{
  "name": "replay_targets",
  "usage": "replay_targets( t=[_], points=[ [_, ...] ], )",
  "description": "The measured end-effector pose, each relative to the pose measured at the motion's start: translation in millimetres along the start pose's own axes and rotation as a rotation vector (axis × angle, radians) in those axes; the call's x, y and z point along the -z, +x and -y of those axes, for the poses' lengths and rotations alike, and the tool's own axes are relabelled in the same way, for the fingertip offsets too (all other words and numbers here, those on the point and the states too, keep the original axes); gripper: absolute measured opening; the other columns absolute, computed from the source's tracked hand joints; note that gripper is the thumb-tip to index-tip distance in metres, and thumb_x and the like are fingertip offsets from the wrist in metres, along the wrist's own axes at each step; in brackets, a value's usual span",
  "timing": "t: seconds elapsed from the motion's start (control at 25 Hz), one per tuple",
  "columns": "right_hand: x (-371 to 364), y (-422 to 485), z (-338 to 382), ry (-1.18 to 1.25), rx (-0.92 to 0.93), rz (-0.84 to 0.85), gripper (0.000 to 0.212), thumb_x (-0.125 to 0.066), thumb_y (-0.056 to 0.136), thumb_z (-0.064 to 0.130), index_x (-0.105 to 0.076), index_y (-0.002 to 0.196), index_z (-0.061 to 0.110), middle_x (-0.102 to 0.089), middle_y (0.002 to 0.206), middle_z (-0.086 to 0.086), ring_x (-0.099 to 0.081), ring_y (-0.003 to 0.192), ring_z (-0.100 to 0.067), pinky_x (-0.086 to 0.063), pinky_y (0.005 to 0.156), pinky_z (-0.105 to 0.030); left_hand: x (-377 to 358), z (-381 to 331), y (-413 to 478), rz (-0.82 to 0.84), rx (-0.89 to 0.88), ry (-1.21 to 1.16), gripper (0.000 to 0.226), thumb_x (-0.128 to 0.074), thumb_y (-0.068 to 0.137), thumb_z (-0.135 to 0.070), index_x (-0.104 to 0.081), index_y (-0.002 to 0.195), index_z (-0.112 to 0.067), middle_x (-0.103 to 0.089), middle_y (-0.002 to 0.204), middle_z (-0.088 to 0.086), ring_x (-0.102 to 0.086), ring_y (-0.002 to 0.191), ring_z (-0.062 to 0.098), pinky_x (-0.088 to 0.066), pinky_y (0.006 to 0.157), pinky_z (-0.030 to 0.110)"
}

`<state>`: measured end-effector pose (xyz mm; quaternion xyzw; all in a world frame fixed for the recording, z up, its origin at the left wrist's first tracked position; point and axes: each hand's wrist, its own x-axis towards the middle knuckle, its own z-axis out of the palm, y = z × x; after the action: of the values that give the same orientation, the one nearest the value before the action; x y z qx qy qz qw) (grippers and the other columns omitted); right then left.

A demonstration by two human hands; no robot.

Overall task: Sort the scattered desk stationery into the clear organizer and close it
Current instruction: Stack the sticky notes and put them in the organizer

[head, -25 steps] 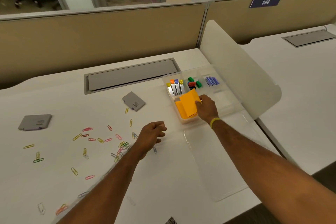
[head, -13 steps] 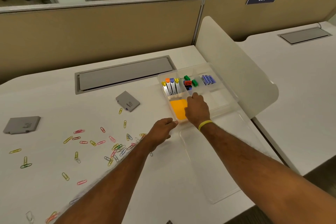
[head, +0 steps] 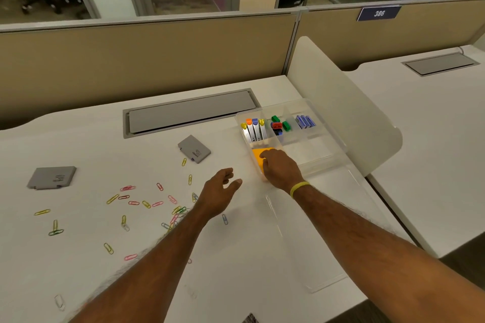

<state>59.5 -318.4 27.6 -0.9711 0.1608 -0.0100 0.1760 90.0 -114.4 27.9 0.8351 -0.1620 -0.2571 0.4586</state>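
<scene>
The clear organizer (head: 338, 139) stands open on the white desk, its lid (head: 325, 244) lying flat toward me. Orange sticky notes (head: 258, 156) lie flat in its near left compartment. My right hand (head: 282, 168) rests over them, fingers bent down onto the pad. Behind are coloured-top markers (head: 254, 130), small binder clips (head: 279, 124) and blue staple boxes (head: 304, 121). My left hand (head: 219, 195) hovers just left of the organizer with relaxed fingers and holds nothing. Several coloured paper clips (head: 136, 202) lie scattered on the desk to the left.
Two grey flat pads lie on the desk, one (head: 194, 149) near the organizer and one (head: 52, 177) at far left. A grey cable hatch (head: 189, 111) is set in the desk behind. A white divider panel (head: 341, 102) rises right of the organizer.
My right hand has lowered the orange sticky notes from a tilted hold to flat in the compartment. My left hand moved right toward the organizer, then drew back slightly.
</scene>
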Motion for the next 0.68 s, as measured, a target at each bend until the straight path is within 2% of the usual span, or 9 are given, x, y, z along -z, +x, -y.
replay_targets(
  t=[0.12,0.24,0.4,0.56,0.68],
  points=[
    [-3,-17,20,0.062,0.112,-0.109,0.037,-0.053,0.095,0.024,-0.055,0.129,0.011,-0.057,0.131,-0.009,-0.048,0.124,-0.024,-0.037,0.103,-0.032,13,15,-12,-0.062,-0.042,0.254,0.064,-0.054,0.092,-0.048,-0.034,0.146,-0.021,-0.040,0.151,0.000,-0.038,0.137,0.020,-0.032,0.111,0.039],
    [-16,-31,42,0.027,0.191,-0.025,0.057,-0.055,0.093,0.041,-0.041,0.142,0.016,-0.041,0.149,-0.007,-0.035,0.138,-0.022,-0.029,0.113,-0.034,29,32,-28,-0.131,-0.080,0.453,0.077,-0.048,0.088,-0.061,-0.026,0.150,-0.021,-0.029,0.157,0.001,-0.028,0.143,0.022,-0.024,0.115,0.044],
    [-45,-49,74,-0.036,0.239,0.073,0.081,-0.051,0.087,0.062,-0.021,0.152,0.023,-0.015,0.161,-0.007,-0.013,0.148,-0.024,-0.016,0.119,-0.040,51,66,-50,-0.151,-0.032,0.771,0.097,-0.027,0.078,-0.083,-0.011,0.153,-0.024,-0.009,0.162,0.003,-0.006,0.149,0.024,-0.008,0.117,0.052],
    [-70,-63,99,-0.076,0.299,0.168,0.089,-0.046,0.084,0.070,-0.010,0.153,0.027,0.002,0.162,-0.007,0.001,0.150,-0.027,-0.005,0.121,-0.047,73,95,-68,-0.195,0.023,0.913,0.113,-0.001,0.064,-0.092,-0.010,0.153,-0.023,-0.003,0.162,0.007,0.000,0.149,0.026,-0.001,0.116,0.056],
    [-86,-72,113,-0.105,0.350,0.197,0.091,-0.045,0.084,0.072,-0.008,0.153,0.028,0.006,0.162,-0.007,0.004,0.150,-0.027,-0.002,0.120,-0.048,86,113,-80,-0.207,0.050,0.926,0.119,0.007,0.060,-0.094,-0.011,0.153,-0.022,-0.002,0.162,0.007,0.001,0.149,0.027,0.001,0.116,0.057]
  ],
)
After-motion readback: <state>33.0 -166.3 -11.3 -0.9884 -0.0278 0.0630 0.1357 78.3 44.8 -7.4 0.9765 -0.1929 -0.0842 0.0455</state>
